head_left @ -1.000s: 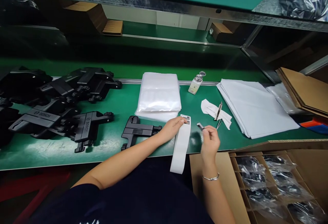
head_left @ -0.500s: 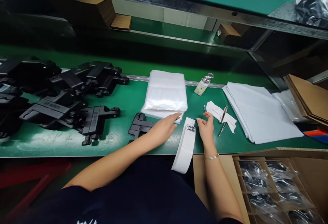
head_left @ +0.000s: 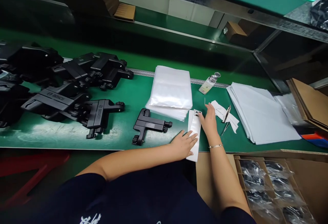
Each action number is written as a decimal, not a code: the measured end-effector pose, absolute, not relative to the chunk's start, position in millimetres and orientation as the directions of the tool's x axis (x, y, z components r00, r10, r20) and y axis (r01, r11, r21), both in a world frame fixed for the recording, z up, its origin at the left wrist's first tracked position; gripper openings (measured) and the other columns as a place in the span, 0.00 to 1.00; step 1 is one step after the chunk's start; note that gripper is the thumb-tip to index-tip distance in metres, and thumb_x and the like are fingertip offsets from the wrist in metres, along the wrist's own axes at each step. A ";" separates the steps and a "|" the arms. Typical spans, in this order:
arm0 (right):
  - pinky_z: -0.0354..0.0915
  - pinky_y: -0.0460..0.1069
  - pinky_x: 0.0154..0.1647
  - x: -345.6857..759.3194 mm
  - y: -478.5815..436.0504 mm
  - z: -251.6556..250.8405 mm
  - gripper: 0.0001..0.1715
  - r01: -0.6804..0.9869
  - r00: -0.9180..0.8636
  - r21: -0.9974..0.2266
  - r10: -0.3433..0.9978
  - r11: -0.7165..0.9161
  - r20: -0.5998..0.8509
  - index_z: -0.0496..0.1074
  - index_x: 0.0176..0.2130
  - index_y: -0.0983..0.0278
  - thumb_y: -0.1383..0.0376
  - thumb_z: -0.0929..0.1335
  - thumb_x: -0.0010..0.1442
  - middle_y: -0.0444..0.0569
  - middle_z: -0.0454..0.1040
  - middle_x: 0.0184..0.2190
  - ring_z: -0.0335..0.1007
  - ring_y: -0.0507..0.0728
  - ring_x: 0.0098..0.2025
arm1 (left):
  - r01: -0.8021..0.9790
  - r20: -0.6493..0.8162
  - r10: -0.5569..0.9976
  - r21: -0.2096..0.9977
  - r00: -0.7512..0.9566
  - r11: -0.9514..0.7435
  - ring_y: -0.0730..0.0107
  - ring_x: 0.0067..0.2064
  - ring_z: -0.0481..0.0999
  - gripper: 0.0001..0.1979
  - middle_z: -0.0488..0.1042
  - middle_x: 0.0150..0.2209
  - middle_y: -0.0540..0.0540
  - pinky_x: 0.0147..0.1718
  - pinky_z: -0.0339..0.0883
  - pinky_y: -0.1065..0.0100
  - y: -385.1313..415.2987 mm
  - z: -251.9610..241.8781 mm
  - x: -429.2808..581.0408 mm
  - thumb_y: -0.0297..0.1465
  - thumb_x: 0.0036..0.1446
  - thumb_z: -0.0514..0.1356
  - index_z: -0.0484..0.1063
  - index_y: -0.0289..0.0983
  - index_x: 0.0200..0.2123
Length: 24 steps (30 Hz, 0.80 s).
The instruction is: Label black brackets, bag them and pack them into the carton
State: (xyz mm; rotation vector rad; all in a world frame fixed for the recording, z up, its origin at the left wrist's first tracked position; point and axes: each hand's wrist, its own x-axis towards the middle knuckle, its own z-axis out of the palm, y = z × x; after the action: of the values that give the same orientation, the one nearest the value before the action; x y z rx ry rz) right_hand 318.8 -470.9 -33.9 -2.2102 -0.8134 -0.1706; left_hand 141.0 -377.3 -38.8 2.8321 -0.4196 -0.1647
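A white backing strip with black-printed labels [head_left: 196,121] lies at the table's front edge, its lower end over the edge. My left hand [head_left: 183,145] rests flat on its lower part, fingers spread. At the strip's top, my right hand [head_left: 208,119] has its thumb by the printed labels. A thin small label [head_left: 205,101], seen edge-on, stands at its fingertips; how the fingers grip it is hard to see. Left of the strip lies a black plastic bracket [head_left: 151,124]. Behind it is a stack of clear plastic bags [head_left: 171,87].
Several black brackets [head_left: 58,99] are piled on the left. A pump bottle [head_left: 208,83], crumpled white paper [head_left: 217,109] with metal tweezers [head_left: 227,114], and white sheets [head_left: 261,114] lie right. A divided carton [head_left: 237,172] with bagged parts stands below. A metal shelf [head_left: 205,3] runs overhead.
My left hand has moved from beside the bags down onto the strip, which now lies flatter. My right hand has tilted its thumb onto the strip's top. The view has shifted slightly.
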 end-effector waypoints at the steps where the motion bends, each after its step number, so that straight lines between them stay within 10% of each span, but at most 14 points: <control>1: 0.54 0.66 0.64 317.6 -474.7 -26.9 0.25 0.547 0.829 -0.692 0.419 -0.472 0.370 0.65 0.53 0.66 0.60 0.67 0.58 0.64 0.62 0.60 0.56 0.66 0.64 | -0.221 -0.078 -0.251 0.275 0.965 -0.936 0.50 0.68 0.54 0.32 0.54 0.68 0.40 0.62 0.56 0.47 -380.8 -36.0 147.2 0.43 0.62 0.57 0.59 0.35 0.65; 4: 0.60 0.64 0.59 292.0 -484.6 -12.1 0.17 0.267 0.950 -0.944 0.218 -0.195 0.223 0.69 0.44 0.63 0.54 0.67 0.59 0.58 0.69 0.54 0.66 0.63 0.57 | -0.197 0.006 -0.203 0.284 0.979 -0.939 0.50 0.68 0.54 0.33 0.53 0.69 0.39 0.62 0.56 0.49 -379.1 -18.3 148.8 0.43 0.61 0.58 0.57 0.34 0.66; 10: 0.65 0.60 0.55 234.2 -490.1 -27.9 0.16 -0.319 0.863 -0.941 0.445 0.111 -0.240 0.76 0.33 0.62 0.52 0.74 0.52 0.50 0.77 0.42 0.73 0.58 0.45 | -0.131 0.199 -0.045 0.441 0.979 -0.888 0.58 0.59 0.70 0.21 0.73 0.57 0.42 0.60 0.60 0.53 -269.7 23.3 103.1 0.37 0.67 0.50 0.67 0.38 0.58; 17: 0.57 0.62 0.59 244.7 -479.1 -29.0 0.16 -0.040 0.965 -0.995 0.255 -0.095 -0.063 0.76 0.33 0.63 0.53 0.73 0.52 0.52 0.76 0.44 0.69 0.62 0.50 | 0.139 0.030 0.237 0.736 0.971 -0.662 0.55 0.68 0.54 0.21 0.63 0.63 0.43 0.64 0.54 0.50 -183.0 -22.7 57.8 0.34 0.65 0.48 0.68 0.39 0.57; 24: 0.51 0.62 0.61 186.4 -402.4 3.6 0.12 0.162 0.738 -0.947 0.672 -0.278 -0.071 0.72 0.24 0.60 0.58 0.69 0.54 0.51 0.76 0.45 0.67 0.63 0.53 | 0.175 0.090 0.467 0.851 0.879 -0.494 0.56 0.69 0.50 0.21 0.61 0.63 0.43 0.66 0.48 0.46 -256.0 -42.0 56.6 0.26 0.63 0.47 0.66 0.40 0.56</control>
State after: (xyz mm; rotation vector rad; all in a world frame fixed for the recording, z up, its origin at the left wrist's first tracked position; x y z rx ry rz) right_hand 186.4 -402.4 3.6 -1.8179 -0.6506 0.5668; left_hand 56.6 -256.0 -42.0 2.0871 0.4641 0.3847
